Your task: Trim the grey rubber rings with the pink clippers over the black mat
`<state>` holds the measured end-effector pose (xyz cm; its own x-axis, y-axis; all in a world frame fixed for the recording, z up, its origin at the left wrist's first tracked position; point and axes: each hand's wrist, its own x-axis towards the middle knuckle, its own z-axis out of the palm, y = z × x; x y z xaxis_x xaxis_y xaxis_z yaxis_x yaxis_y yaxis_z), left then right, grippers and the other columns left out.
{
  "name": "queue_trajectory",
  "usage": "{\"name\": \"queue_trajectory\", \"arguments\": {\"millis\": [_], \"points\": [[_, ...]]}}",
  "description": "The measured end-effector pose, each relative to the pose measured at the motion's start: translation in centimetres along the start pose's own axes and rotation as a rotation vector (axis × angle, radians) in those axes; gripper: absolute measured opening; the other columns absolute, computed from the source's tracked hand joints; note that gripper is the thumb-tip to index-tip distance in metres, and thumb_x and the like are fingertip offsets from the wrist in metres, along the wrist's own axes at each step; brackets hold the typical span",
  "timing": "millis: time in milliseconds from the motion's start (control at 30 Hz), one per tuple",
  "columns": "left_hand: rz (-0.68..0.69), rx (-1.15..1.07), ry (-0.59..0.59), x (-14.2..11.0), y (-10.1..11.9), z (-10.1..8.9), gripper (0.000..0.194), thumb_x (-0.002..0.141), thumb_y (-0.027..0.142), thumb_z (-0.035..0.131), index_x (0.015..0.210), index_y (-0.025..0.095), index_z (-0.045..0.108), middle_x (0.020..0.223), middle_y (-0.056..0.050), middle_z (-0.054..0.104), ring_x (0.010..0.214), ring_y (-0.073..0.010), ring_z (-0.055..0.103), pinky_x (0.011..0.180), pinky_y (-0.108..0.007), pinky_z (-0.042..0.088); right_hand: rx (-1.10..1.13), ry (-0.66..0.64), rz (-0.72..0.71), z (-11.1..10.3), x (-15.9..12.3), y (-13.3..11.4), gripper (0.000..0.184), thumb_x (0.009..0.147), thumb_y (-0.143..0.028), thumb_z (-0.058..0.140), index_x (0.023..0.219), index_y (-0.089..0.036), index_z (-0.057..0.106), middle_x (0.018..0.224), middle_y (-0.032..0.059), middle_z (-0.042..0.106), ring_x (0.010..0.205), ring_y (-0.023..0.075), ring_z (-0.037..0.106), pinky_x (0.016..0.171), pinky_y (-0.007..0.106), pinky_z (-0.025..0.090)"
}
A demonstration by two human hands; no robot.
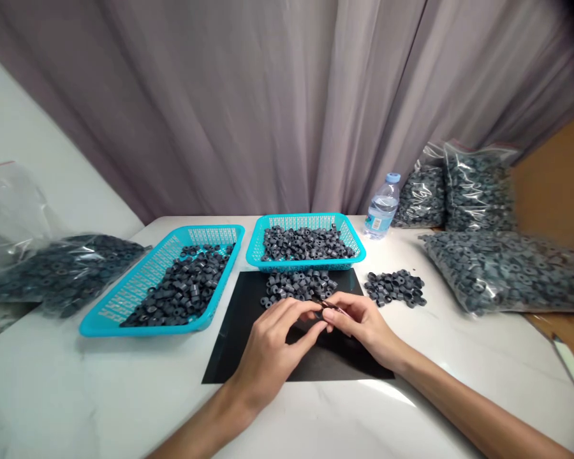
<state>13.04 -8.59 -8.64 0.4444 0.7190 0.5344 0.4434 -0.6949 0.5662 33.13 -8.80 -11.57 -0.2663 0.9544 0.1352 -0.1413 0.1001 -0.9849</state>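
Note:
Over the black mat (242,344) my two hands meet, fingertips nearly touching. My left hand (280,347) is closed in a pinch on what looks like a small dark grey plastic ring, mostly hidden by the fingers. Between the thumb and fingers of my right hand (358,322) is a slim dark tool (335,308) with a pinkish edge, its tip pointing at the left fingertips. I cannot make out its exact kind. Just behind the hands lies a pile of dark grey plastic rings (287,285) on the mat. A smaller heap of rings (396,288) sits right of the mat.
Two blue plastic baskets, one at left (160,330) and one at the back (310,263), hold many rings. A water bottle (382,207) stands behind. Bags of rings lie at left (90,261) and right (511,271), with more bags (478,188) against the curtain. A knife-like object (571,363) lies far right.

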Motion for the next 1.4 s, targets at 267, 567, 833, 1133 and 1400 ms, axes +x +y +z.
{"name": "queue_trajectory", "arguments": {"millis": [267, 567, 833, 1133, 1400], "points": [[-0.074, -0.030, 0.028, 0.5, -0.3, -0.2, 0.010, 0.091, 0.019, 0.069, 0.099, 0.024, 0.068, 0.092, 0.001, 0.065, 0.084, -0.0135, 0.064, 0.076, -0.025, 0.052, -0.014, -0.026, -0.005, -0.1, 0.1, -0.3, 0.025, 0.091, -0.043, 0.071, 0.091, -0.018, 0.071, 0.070, -0.0017, 0.061, 0.058, 0.0088, 0.042, 0.054, 0.024, 0.032], [-0.346, -0.386, -0.046, 1.1, -0.1, -0.2, 0.012, 0.088, 0.026, 0.071, 0.100, 0.021, 0.068, 0.096, -0.001, 0.073, 0.085, -0.0150, 0.072, 0.082, -0.026, 0.059, -0.035, 0.106, 0.013, -0.2, 0.3, 0.4, 0.029, 0.091, -0.048, 0.070, 0.093, -0.018, 0.070, 0.070, -0.0024, 0.058, 0.058, 0.0089, 0.042, 0.054, 0.025, 0.031], [-0.457, -0.564, -0.058, 0.9, -0.7, 0.2, 0.018, 0.086, 0.028, 0.075, 0.101, 0.021, 0.067, 0.096, 0.000, 0.073, 0.089, -0.0148, 0.071, 0.087, -0.026, 0.058, -0.032, 0.175, 0.003, -0.2, 0.4, 0.5, 0.031, 0.088, -0.048, 0.072, 0.099, -0.019, 0.067, 0.075, -0.0022, 0.056, 0.063, 0.0110, 0.045, 0.054, 0.025, 0.031], [-0.702, -0.888, -0.090, 1.9, 0.1, -0.5, 0.025, 0.082, 0.029, 0.080, 0.103, 0.017, 0.072, 0.093, -0.004, 0.072, 0.089, -0.0147, 0.067, 0.086, -0.024, 0.054, 0.002, 0.186, -0.030, -0.1, 0.6, 0.8, 0.030, 0.087, -0.045, 0.076, 0.091, -0.021, 0.059, 0.081, -0.0023, 0.057, 0.070, 0.0114, 0.049, 0.060, 0.024, 0.036], [-0.769, -1.034, -0.106, 1.6, 0.0, -0.7, 0.021, 0.085, 0.027, 0.076, 0.103, 0.017, 0.072, 0.107, -0.008, 0.074, 0.104, -0.0191, 0.068, 0.098, -0.029, 0.051, -0.025, 0.196, -0.024, 0.1, 0.5, 0.7, 0.031, 0.087, -0.048, 0.074, 0.090, -0.021, 0.060, 0.085, -0.0015, 0.058, 0.075, 0.0127, 0.053, 0.066, 0.023, 0.041]]}}
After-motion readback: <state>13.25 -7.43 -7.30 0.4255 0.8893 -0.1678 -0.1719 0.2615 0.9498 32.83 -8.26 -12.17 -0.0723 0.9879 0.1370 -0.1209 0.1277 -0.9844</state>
